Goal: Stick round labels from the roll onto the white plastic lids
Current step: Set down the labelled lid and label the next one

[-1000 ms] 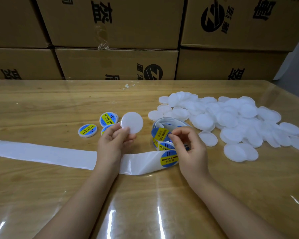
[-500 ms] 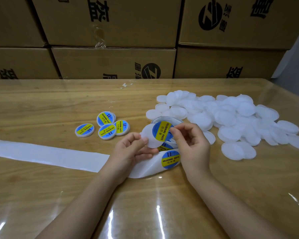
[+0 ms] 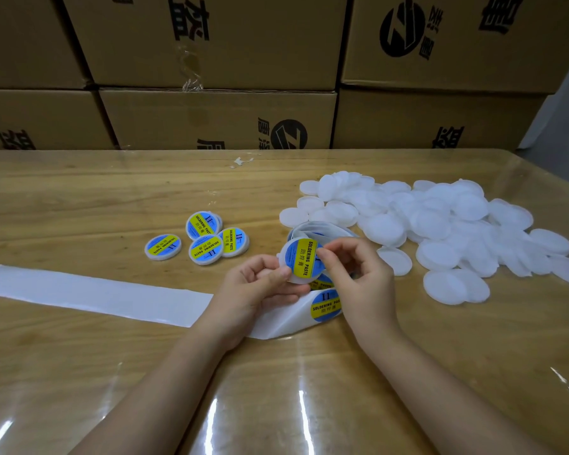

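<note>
The white plastic lid [image 3: 295,278] sits raised off the desk [image 3: 79,198], just in front of the label roll [image 3: 312,229], with a blue and yellow round label [image 3: 303,259] reading "SOLDERING PASTE" laid across its face. The left hand [image 3: 253,290] grips the lid by its lower left rim, its fingers [image 3: 276,274] curled close around it. The right hand [image 3: 355,277] has thumb and forefinger closed on the label's right edge, the other fingers [image 3: 352,257] loosely curled above. Whether that edge is fully down cannot be told. The likely trouble lies here: if the edge is pressed before the label is centred, it may overhang the rim or trap a crease, and a lifted edge may stick to a fingertip instead. Below the hands the backing strip [image 3: 96,293] runs off to the left, with the next label [image 3: 326,305] on its curl; a wrist dragging over it could lift that label early. Four labelled lids [image 3: 204,239] lie to the left and the pile of bare lids [image 3: 440,231] to the right, well apart, so mixing looks unlikely. Cardboard boxes [image 3: 211,119] stand stacked behind the desk.
</note>
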A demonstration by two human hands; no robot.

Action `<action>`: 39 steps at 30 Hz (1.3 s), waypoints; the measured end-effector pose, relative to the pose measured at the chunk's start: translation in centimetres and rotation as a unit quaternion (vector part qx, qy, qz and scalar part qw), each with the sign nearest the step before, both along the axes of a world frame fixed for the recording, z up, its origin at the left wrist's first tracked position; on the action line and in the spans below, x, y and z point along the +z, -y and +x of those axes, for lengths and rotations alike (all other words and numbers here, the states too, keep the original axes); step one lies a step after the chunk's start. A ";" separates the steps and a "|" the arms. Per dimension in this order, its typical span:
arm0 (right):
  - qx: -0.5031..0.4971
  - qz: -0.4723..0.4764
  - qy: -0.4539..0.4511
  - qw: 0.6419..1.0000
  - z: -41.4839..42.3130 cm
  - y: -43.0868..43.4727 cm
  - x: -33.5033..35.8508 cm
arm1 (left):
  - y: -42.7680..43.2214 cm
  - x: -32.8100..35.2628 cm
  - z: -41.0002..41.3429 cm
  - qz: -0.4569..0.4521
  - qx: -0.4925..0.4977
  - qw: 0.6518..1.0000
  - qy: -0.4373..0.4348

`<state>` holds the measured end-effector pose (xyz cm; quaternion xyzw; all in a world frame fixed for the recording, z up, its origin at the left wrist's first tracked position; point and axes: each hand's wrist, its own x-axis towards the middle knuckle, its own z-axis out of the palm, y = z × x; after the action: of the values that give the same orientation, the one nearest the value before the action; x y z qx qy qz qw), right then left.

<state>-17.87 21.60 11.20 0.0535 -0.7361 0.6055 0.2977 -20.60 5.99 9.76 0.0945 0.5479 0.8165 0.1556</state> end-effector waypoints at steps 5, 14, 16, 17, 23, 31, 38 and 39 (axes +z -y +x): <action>-0.002 0.014 0.002 1.000 0.0 0.0 -0.1 | 0.0 -0.1 -0.1 0.002 -0.002 1.000 -0.003; -0.016 0.051 -0.008 0.999 -0.1 -0.1 -0.4 | 0.0 -0.1 0.0 0.003 0.003 1.000 -0.006; -0.018 0.056 -0.010 0.998 -0.1 -0.1 -0.5 | 0.0 -0.1 0.0 0.004 0.004 1.000 -0.007; -0.018 0.057 -0.010 0.998 -0.1 -0.1 -0.5 | 0.0 0.0 0.0 0.002 0.006 1.000 -0.008; -0.034 0.082 -0.019 0.996 -0.3 -0.1 -0.8 | -0.2 0.1 0.3 -0.016 0.038 0.999 -0.029; -0.071 0.140 -0.029 0.987 -0.4 -0.1 -1.0 | -0.4 0.2 0.6 -0.030 0.062 0.996 -0.065; -0.126 0.245 -0.037 0.961 -0.3 0.0 -0.2 | -0.5 0.3 0.6 -0.033 0.060 0.995 -0.073; -0.134 0.257 -0.039 0.956 -0.3 0.0 0.0 | -0.5 0.3 0.6 -0.033 0.060 0.995 -0.073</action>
<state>-18.12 21.60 11.16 0.0530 -0.8552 0.3477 0.3808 -20.02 6.46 10.05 0.1154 0.5888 0.7970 0.0691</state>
